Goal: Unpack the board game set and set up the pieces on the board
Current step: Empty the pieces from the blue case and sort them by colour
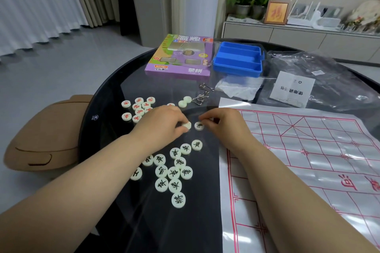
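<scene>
A tan chair (45, 135) stands at the left edge of the frame, against a dark glass table (115, 92). At centre left, red-lettered pieces (137, 109) lie bunched on the glass, partly hidden behind the left hand (162, 123). That hand's curled fingers pinch a tilted piece (187, 125) at mid-frame. Just right of it a flat piece (199, 125) lies face up at the fingertips of the right hand (223, 121). Its fingers are curled, but whether they grip the piece cannot be told. Below the hands, between the forearms, black-lettered pieces (174, 170) lie clustered. At upper centre a purple box (178, 57) sits beside a blue tray (237, 58). The board sheet (308, 150), gridded in red, fills the lower right and carries no pieces.
</scene>
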The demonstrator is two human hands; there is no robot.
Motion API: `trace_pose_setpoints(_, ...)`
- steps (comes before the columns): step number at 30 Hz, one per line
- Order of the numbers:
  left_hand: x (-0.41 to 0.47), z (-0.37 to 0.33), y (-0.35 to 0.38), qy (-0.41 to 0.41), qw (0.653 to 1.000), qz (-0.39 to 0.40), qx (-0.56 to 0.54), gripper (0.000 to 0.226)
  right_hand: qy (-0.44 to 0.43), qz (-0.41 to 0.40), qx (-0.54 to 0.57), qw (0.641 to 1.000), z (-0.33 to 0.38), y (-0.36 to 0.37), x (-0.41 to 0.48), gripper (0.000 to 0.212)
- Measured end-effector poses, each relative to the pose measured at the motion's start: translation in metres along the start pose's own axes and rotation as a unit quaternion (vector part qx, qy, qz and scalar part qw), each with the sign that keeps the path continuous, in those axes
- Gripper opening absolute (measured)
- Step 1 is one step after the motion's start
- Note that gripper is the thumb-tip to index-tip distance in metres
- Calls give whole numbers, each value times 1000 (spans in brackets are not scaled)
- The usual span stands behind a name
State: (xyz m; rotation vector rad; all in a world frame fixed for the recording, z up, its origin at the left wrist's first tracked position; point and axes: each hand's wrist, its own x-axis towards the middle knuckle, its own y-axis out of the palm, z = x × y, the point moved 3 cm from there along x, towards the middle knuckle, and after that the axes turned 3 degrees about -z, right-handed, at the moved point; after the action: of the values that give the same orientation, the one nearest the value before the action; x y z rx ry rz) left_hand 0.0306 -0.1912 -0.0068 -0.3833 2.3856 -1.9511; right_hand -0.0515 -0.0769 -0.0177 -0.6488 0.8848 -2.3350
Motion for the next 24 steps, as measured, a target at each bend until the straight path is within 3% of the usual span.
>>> trace_pose_setpoints(10, 9, -7, -2, 4, 990, -15, 138, 28, -62, 54, -21, 996, 3, 3, -1, 25)
trace_pose_setpoints(24, 13, 1, -13, -40, 998, 51, -2, 20, -72, 68, -62, 993, -1, 8, 2, 24)
